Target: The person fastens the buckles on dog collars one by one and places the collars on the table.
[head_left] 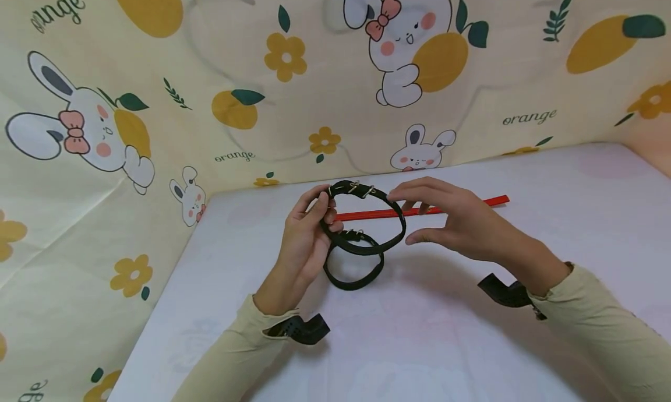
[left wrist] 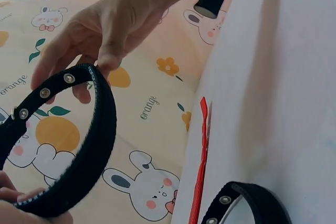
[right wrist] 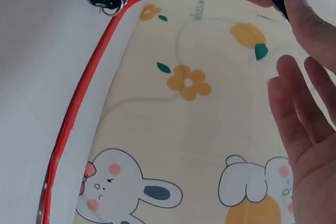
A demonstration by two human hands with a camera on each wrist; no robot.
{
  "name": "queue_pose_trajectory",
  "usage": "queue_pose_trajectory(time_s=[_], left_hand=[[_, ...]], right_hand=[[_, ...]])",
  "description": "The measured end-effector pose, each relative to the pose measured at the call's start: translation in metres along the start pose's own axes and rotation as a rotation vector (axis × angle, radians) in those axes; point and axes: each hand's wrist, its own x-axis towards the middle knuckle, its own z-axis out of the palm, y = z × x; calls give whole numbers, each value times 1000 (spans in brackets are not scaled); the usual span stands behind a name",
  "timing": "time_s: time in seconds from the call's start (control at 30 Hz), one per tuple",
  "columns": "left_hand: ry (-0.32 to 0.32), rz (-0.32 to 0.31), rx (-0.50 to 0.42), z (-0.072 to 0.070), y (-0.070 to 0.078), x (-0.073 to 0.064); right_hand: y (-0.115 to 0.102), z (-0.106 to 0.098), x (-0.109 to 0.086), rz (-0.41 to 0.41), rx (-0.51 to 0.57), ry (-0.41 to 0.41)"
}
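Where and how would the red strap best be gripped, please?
The red strap is probably best pinched at its right end, from above and the right: it lies long and narrow, and that end shows past the right hand, clear of the held collar.

We read the printed word "orange" (head_left: 529,117) repeated on the rabbit-patterned cloth (head_left: 325,93): near the table's (head_left: 419,344) far left corner, above its far edge rightward, and high beyond its left edge.
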Motion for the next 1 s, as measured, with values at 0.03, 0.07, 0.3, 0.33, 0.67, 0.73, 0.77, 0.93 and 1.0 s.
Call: queue_pose_trajectory(time_s=[0.03,0.07,0.3,0.33,0.67,0.73,0.77,0.93,1.0], left_hand=[[2,-3,-4,0,0,0],[4,-4,-5,1,0,0],[23,-28,18,3,0,0],[23,-37,24,4,0,-1],[5,-85,32,7,2,-2],[6,-75,2,6,4,-2],[4,-69,-13,6,5,-2],[-6,-79,-65,4,6,-1],[1,-91,-61,3,6,-1]], right_hand=[[0,1,0,-18,-3,10],[0,1,0,-36,-6,22],[1,3,0,-62,-25,61],[1,4,0,-56,-29,61],[4,4,-1,-22,-34,36],[4,4,-1,-2,-32,31],[4,4,-1,12,-29,30],[2,9,-1,41,-39,36],[1,10,-1,25,-50,59]])
